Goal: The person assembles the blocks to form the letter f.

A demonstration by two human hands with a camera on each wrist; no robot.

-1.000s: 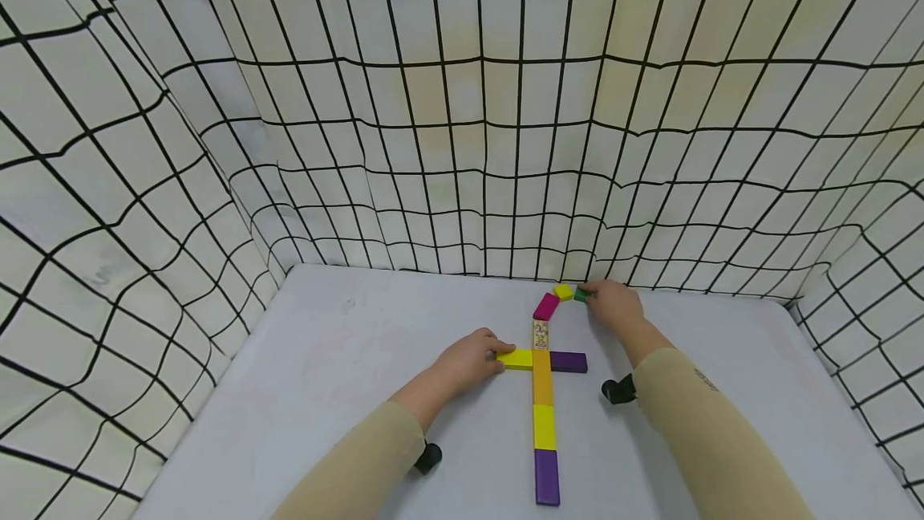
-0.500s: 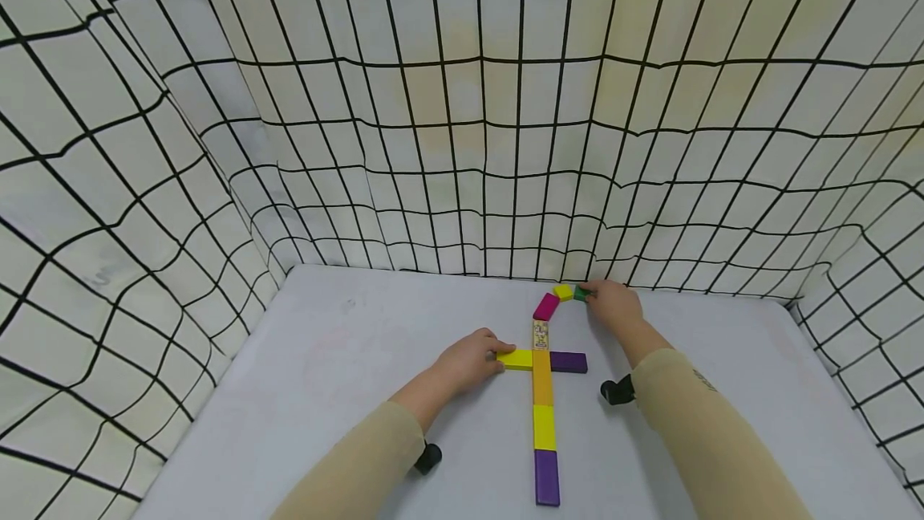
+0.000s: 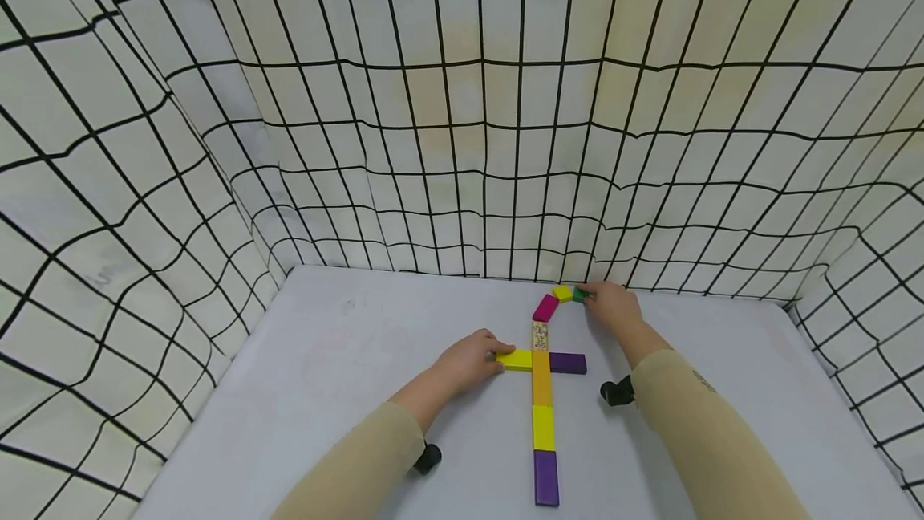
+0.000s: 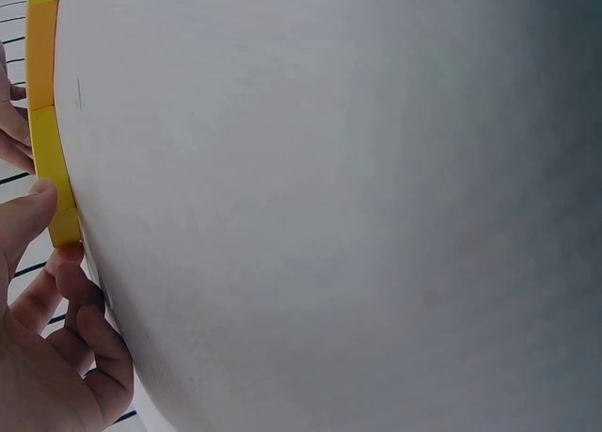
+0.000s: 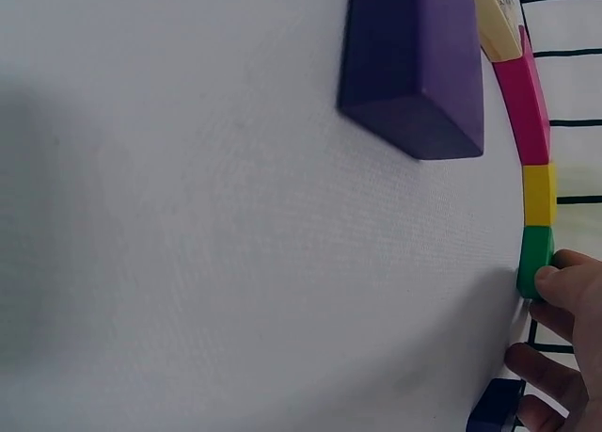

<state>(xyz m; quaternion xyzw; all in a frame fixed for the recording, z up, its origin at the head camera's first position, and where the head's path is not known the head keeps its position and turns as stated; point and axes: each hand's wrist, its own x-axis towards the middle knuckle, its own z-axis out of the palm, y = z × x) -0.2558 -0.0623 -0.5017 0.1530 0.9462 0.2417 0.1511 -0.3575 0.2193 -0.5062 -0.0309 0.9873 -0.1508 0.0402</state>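
Note:
At the left arm of a cross of flat coloured blocks, my left hand (image 3: 471, 359) pinches the end of a yellow block (image 3: 516, 359). My right hand (image 3: 613, 305) pinches a small green block (image 5: 536, 261) between thumb and finger at the far end. The green block abuts a small yellow block (image 5: 539, 195), which follows a pink block (image 3: 546, 307) and a patterned block (image 3: 540, 335). In the right wrist view, a dark blue block (image 5: 496, 408) shows by my right hand's lower fingers; whether they hold it, I cannot tell.
An orange block (image 3: 541, 378), another yellow block (image 3: 544, 428) and a purple block (image 3: 546, 477) form the stem toward me. A second purple block (image 3: 568, 363) makes the right arm. Black netting (image 3: 484, 175) over white sheeting bounds the white table (image 3: 346, 335).

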